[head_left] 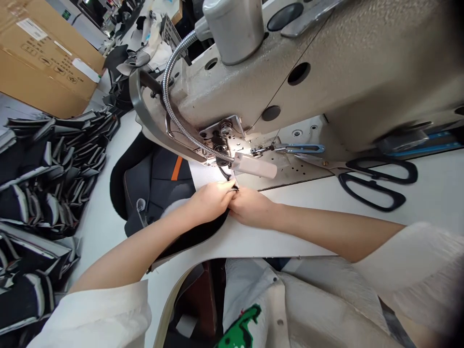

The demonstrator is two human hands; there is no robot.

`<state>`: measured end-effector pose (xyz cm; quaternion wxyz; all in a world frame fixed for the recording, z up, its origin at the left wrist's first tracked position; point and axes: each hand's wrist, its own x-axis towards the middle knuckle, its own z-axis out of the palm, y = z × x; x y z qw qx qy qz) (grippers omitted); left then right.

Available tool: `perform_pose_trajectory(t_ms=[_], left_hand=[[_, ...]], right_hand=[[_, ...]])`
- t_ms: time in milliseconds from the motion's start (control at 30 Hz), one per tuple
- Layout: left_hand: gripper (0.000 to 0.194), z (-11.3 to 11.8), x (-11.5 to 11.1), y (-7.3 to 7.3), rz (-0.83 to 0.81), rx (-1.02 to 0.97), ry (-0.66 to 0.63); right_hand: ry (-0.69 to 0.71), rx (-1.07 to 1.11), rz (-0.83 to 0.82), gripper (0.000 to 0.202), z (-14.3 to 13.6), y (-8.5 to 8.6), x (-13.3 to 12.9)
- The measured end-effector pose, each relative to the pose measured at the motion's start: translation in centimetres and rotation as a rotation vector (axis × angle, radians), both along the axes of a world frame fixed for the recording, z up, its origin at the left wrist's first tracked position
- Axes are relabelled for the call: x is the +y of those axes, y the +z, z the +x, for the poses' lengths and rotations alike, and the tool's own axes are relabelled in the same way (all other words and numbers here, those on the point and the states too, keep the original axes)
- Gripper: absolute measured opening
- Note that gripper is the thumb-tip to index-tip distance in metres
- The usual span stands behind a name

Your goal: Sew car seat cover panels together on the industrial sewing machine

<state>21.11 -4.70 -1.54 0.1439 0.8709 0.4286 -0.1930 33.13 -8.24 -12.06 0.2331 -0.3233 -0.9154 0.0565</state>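
Note:
A black padded cover (152, 181) with an orange stripe (177, 168) and a white mesh panel lies on the white table, left of and below the sewing machine's needle area (222, 150). My left hand (212, 202) is closed, pinching the cover's dark edge just in front of the presser foot. Against it, my right hand (252, 207) is closed on the same edge, its fingertips touching those of the left. The exact grip of the fingers and the needle point are partly hidden. A small lamp (255, 165) on a bendable metal hose lights the spot.
Black-handled scissors (375, 182) lie on the table at right, and blue thread snips (300, 148) rest on the machine bed. Stacks of black padded pieces (54, 179) fill the left side. A cardboard box (43, 63) stands behind them. The machine arm (344, 67) spans the top.

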Motion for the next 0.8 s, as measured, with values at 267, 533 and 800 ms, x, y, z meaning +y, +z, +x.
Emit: perform_pose_trajectory(t_ms=[267,533,800], left_hand=[[0.059,-1.0,0.0,-0.6,0.112,0.266,-0.034],[0.046,-0.5,-0.2,-1.6,0.250,0.321,-0.263],[0.044,-0.6,0.4,-2.8,0.199,0.077,-0.072]], right_hand=[[-0.128,-0.197,0.263,0.031,-1.7,1.2,-2.7],[0.021,-0.129,0.219,0.027,-0.5,1.2,-2.6],[0.001,-0.008,0.108,0.034,-1.0,0.5,-2.8]])
